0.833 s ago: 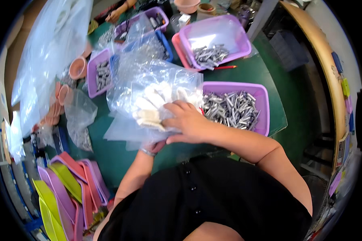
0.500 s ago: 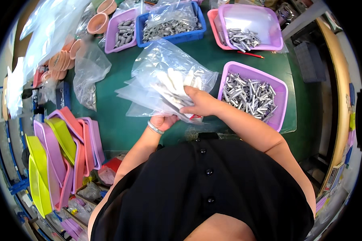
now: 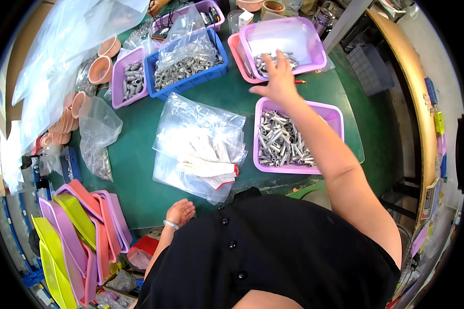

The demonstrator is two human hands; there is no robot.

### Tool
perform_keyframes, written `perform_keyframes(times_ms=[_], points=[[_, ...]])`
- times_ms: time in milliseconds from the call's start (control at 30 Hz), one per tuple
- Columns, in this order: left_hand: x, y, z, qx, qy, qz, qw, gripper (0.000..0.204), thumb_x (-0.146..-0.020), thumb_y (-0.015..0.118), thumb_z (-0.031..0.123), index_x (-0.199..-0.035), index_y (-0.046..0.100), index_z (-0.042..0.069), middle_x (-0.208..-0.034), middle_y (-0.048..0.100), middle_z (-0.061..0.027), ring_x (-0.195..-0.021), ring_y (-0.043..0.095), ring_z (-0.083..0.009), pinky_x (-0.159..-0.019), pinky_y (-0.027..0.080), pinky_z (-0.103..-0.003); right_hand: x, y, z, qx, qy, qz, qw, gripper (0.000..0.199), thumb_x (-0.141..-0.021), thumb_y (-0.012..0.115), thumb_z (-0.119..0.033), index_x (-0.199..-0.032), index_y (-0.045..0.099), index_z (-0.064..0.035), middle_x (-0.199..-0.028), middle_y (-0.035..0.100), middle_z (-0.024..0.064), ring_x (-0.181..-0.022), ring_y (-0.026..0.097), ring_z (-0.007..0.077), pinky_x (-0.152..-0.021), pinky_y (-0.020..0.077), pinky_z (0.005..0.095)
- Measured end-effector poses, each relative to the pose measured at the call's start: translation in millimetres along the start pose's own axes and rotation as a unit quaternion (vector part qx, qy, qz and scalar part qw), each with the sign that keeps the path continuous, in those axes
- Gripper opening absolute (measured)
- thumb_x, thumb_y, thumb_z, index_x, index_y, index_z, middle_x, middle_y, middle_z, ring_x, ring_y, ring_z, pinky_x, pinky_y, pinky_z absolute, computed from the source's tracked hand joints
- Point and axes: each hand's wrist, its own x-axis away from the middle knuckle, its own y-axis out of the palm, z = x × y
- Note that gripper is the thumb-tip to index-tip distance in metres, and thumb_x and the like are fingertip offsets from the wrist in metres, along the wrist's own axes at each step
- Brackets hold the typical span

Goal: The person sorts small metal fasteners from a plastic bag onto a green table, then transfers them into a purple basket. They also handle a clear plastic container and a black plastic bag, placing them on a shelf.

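My right hand (image 3: 279, 81) reaches forward with spread fingers, holding nothing. It is over the near edge of a purple tray (image 3: 314, 62) with metal tubes, stacked on a pink tray (image 3: 237, 56). My left hand (image 3: 180, 212), a bangle at its wrist, is at the table's near edge, fingers loosely extended and nothing in them. Beyond it, white work gloves (image 3: 206, 164) with red-edged cuffs lie on clear plastic bags (image 3: 165, 131). Below my right forearm stands a second purple tray (image 3: 336, 114) full of short metal tubes, partly hidden by the arm.
A blue bin (image 3: 191, 81) and a small purple tray (image 3: 120, 77) hold metal parts at the far left. Nested coloured trays (image 3: 77, 226) stand left of the table. A plastic bag (image 3: 99, 123) lies beside orange pots (image 3: 100, 69). A hand (image 3: 159, 5) shows at the top edge.
Both hands have let go of the gloves and plastic bags, which now lie on the table. My right hand has moved forward to the far tray; my left has drawn back toward me.
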Motion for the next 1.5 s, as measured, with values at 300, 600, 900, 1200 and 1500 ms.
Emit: perform_keyframes(times_ms=[300, 600, 900, 1200, 1500], points=[[34.5, 43.4, 45.2, -0.168, 0.107, 0.003, 0.980, 0.021, -0.082, 0.056, 0.010, -0.102, 0.055, 0.004, -0.088, 0.061, -0.0062, -0.080, 0.058, -0.0173, -0.069, 0.047, -0.032, -85.4, 4.9, 39.9, 0.148, -0.060, -0.305, 0.939, 0.091, -0.048, 0.081, -0.036, -0.130, 0.042, -0.0303, -0.142, 0.025, 0.0109, -0.119, 0.035, 0.0441, -0.090, 0.0421, 0.0487], [39.8, 47.5, 54.4, -0.225, 0.168, 0.008, 0.960, 0.025, -0.083, 0.056, 0.013, -0.106, 0.055, 0.003, -0.089, 0.061, -0.0047, -0.079, 0.057, -0.0138, -0.069, 0.047, -0.028, -120.9, 13.3, 54.4, 0.111, -0.120, -0.412, 0.897, 0.063, -0.053, 0.074, -0.026, -0.114, 0.059, -0.0192, -0.099, 0.064, 0.0109, -0.088, 0.062, 0.0267, -0.077, 0.0484, 0.0341], [29.2, 43.5, 48.8, -0.246, 0.180, 0.000, 0.952, 0.025, -0.083, 0.055, 0.012, -0.106, 0.053, 0.003, -0.090, 0.062, -0.0062, -0.079, 0.058, -0.0143, -0.067, 0.047, -0.027, -106.5, 17.5, 59.1, 0.118, -0.167, -0.304, 0.931, 0.052, -0.056, 0.069, -0.021, -0.107, 0.062, -0.0180, -0.094, 0.062, 0.0112, -0.086, 0.061, 0.0280, -0.077, 0.0490, 0.0359], [19.3, 109.9, 100.3, -0.460, 0.395, 0.033, 0.794, 0.016, -0.079, 0.058, 0.007, -0.093, 0.061, 0.000, -0.075, 0.061, -0.0084, -0.070, 0.058, -0.0155, -0.063, 0.046, -0.027, -113.9, 13.6, 67.6, 0.070, -0.155, -0.324, 0.931, 0.053, -0.055, 0.069, -0.020, -0.106, 0.062, -0.0145, -0.095, 0.061, 0.0130, -0.087, 0.061, 0.0294, -0.077, 0.0488, 0.0363], [-77.8, 375.6, 209.8, -0.584, 0.648, 0.016, 0.488, 0.031, -0.071, 0.062, 0.016, -0.102, 0.063, 0.013, -0.106, 0.052, -0.0149, -0.100, 0.049, -0.0339, -0.088, 0.040, -0.040, -103.5, 11.8, 52.0, 0.131, -0.134, -0.309, 0.932, 0.055, -0.055, 0.070, -0.020, -0.108, 0.059, -0.0155, -0.105, 0.055, 0.0111, -0.091, 0.058, 0.0317, -0.080, 0.0486, 0.0383]])
